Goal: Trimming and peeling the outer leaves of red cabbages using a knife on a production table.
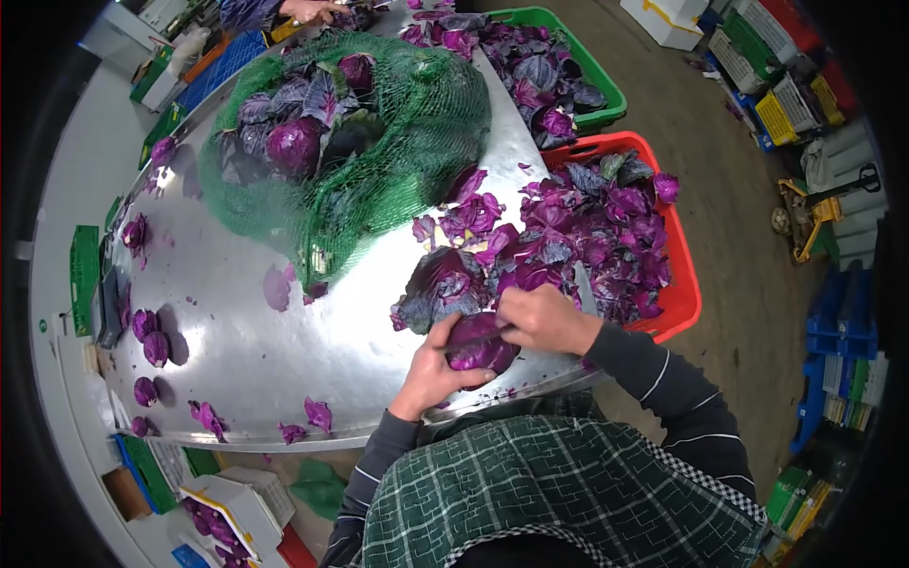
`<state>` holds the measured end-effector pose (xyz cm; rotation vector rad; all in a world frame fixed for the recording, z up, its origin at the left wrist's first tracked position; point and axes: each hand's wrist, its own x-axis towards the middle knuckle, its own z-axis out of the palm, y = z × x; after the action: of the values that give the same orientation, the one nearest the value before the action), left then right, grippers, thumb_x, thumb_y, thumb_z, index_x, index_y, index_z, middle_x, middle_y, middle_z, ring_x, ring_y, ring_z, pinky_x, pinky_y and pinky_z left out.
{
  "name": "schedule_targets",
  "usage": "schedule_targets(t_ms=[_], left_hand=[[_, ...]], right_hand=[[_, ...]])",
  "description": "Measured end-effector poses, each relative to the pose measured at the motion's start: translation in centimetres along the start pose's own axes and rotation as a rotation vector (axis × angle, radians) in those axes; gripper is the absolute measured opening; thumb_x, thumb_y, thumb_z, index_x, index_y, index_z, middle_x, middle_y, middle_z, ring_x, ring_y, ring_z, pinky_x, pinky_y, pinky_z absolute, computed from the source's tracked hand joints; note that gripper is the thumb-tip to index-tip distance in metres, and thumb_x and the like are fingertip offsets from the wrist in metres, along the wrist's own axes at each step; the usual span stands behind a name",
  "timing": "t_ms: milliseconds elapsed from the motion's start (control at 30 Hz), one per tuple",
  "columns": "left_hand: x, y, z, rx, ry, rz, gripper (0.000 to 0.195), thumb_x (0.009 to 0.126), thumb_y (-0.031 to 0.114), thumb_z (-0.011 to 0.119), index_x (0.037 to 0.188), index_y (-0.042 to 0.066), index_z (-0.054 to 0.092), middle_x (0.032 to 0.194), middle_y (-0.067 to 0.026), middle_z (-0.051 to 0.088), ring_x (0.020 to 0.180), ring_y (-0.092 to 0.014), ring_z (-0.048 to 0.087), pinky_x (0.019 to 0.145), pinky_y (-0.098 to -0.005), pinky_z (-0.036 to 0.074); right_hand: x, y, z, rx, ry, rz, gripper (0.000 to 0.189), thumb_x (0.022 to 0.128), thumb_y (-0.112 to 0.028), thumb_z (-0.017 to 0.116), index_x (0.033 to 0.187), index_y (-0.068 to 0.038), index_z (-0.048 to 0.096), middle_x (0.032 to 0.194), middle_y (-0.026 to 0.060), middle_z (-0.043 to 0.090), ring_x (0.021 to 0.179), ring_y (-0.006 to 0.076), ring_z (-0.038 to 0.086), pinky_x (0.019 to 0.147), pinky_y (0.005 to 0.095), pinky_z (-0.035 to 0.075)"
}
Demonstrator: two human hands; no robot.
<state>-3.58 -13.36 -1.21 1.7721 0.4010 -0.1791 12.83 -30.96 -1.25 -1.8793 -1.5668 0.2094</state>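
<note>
My left hand [444, 369] cups a trimmed red cabbage head [490, 362] at the near table edge, thumb and fingers spread around it. My right hand [543, 319] is closed in a fist at the top right of that head, apparently around a knife. A thin dark strip runs from the fist across the cabbage; I cannot tell if it is blade or leaf edge. Just past the fist a grey, blade-like piece [586, 287] shows, its lower end hidden. Beyond the head lies another red cabbage [447, 284] with dark outer leaves, touching loose trimmings.
A red crate [685, 298] heaped with leaves stands against the table's right side, with a green crate [603, 113] behind. A green mesh sack [433, 121] of cabbages fills the metal table's [234, 369] far part. Small heads [156, 348] line the left. A co-worker's hand [312, 11] is at the top.
</note>
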Motion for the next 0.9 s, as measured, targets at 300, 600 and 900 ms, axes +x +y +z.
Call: schedule_targets(t_ms=[300,600,900], left_hand=[[-1.2,-1.9,0.0,-0.126,0.018,-0.037,0.103,0.062,0.027,0.090,0.143,-0.003,0.035,0.129,-0.0209,0.054,0.119,-0.030,0.056,0.103,-0.0373,0.044],[-1.0,-2.1,0.4,-0.145,0.019,-0.021,0.103,0.062,0.027,0.091,0.142,-0.003,0.035,0.131,-0.0201,0.051,0.121,-0.028,0.053,0.104,-0.0357,0.042],[-2.2,-3.5,-1.1,-0.123,0.055,0.068,0.090,0.066,0.020,0.088,0.142,0.004,0.041,0.134,-0.0160,0.049,0.125,-0.027,0.049,0.108,-0.0365,0.038]], right_hand=[[-0.7,0.4,-0.6,0.033,0.277,0.312,0.033,0.073,-0.028,0.080,0.086,0.000,0.068,0.077,0.0142,0.063,0.066,0.0329,0.063,0.060,0.0407,0.051],[-0.8,-1.1,0.6,0.161,0.011,0.249,0.027,0.073,-0.022,0.077,0.082,0.002,0.069,0.068,0.0160,0.060,0.062,0.0336,0.062,0.056,0.0415,0.048],[-3.5,3.5,1.3,-0.097,0.103,0.651,0.023,0.080,-0.025,0.068,0.080,-0.002,0.067,0.067,0.0159,0.062,0.065,0.0367,0.064,0.062,0.0471,0.051]])
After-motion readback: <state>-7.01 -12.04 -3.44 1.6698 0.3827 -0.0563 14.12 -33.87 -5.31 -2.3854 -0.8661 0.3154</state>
